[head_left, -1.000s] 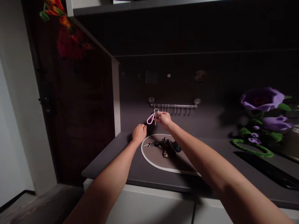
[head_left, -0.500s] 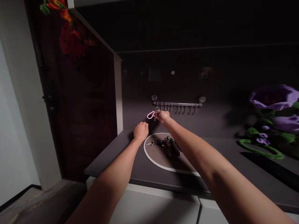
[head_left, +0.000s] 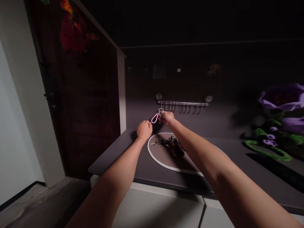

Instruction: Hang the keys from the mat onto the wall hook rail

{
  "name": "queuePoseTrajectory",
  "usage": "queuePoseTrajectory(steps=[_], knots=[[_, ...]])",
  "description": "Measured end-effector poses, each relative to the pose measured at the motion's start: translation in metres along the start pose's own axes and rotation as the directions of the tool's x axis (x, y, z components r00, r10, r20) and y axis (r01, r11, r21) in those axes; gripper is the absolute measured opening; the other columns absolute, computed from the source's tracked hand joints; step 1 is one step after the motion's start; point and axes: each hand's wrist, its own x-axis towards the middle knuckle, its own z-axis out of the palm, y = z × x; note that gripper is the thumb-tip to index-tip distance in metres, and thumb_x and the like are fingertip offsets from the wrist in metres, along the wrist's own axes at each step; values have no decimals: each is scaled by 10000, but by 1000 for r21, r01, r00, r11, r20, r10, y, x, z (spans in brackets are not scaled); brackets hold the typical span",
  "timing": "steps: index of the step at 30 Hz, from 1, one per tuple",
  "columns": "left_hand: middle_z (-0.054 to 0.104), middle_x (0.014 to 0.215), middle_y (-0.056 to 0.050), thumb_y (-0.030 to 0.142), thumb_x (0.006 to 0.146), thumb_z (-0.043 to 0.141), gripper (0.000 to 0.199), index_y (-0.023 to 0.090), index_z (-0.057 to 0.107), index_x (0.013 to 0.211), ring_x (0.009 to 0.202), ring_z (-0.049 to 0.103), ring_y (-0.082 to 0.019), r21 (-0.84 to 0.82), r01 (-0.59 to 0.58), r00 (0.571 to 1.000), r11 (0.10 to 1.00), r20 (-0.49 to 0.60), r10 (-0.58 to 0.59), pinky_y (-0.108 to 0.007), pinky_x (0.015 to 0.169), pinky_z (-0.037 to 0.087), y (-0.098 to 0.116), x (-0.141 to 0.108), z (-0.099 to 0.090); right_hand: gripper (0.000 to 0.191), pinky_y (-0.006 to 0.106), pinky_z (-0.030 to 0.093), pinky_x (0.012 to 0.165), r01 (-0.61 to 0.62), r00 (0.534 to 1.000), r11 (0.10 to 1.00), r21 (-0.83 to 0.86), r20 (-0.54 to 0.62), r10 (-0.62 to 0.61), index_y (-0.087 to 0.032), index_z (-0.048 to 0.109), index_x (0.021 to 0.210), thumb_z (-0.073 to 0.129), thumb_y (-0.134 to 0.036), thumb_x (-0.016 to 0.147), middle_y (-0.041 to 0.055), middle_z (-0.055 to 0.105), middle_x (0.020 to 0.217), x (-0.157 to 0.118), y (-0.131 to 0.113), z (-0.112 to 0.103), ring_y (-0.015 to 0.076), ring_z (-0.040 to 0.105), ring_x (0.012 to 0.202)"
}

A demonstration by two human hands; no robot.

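My right hand (head_left: pixel 168 117) pinches a bunch of keys (head_left: pixel 160 117) on a metal ring, with a pink strap loop (head_left: pixel 155 118) hanging from it. The ring is just under the left end of a clear hook rail (head_left: pixel 182 103) on the back wall; whether it touches a hook I cannot tell. My left hand (head_left: pixel 144 129) is closed just below and left of the strap, its fingertips turned away, so what it holds, if anything, is hidden. Below both hands, more keys (head_left: pixel 156 143) and a dark brown key case (head_left: pixel 174 148) lie on an oval mat (head_left: pixel 161 161) with a white rim.
A dark counter (head_left: pixel 114 155) runs under the mat, with white cabinet fronts (head_left: pixel 152 202) beneath. Purple craft flowers with a green vine loop (head_left: pixel 268 152) stand at the right. A dark door (head_left: pixel 90 110) is at the left, and a dark cabinet overhangs above.
The view has shifted slightly. The pink strap hangs more steeply now, and the key ring stays beside the rail in my right hand. My left hand remains just below it.
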Motion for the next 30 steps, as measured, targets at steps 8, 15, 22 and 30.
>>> queuePoseTrajectory(steps=[8,15,22,30], knots=[[609,860,-85,258,846,348,279,166,608,800,786,549,-173,-24,-18,1000,1000,0,18,-268,659,350,1,-1,-2,177,185,377,440,55,997,994,-96,57,-50,-150,458,581,433,-51,725,-42,458,435,0,3,-10,51,401,372],[614,852,-76,275,837,366,279,182,627,799,787,540,-161,-97,-91,993,991,63,97,-260,694,369,4,-1,-7,82,155,334,445,83,996,991,-106,41,-79,-150,514,743,546,-94,693,-43,492,525,-6,3,-18,45,423,443],[638,798,-46,265,771,461,216,176,658,772,721,535,-137,-263,-212,943,941,196,267,-237,667,384,4,0,-4,139,193,389,543,73,996,984,-165,68,-62,-149,553,816,581,-113,685,-16,557,626,-39,0,-30,66,483,535],[669,821,-30,238,732,530,189,162,675,826,743,562,-133,-468,-211,842,858,358,403,-230,701,398,2,-3,0,80,236,403,693,327,938,808,-491,271,-215,-141,618,769,589,-149,694,29,643,754,-73,22,-68,102,538,680]])
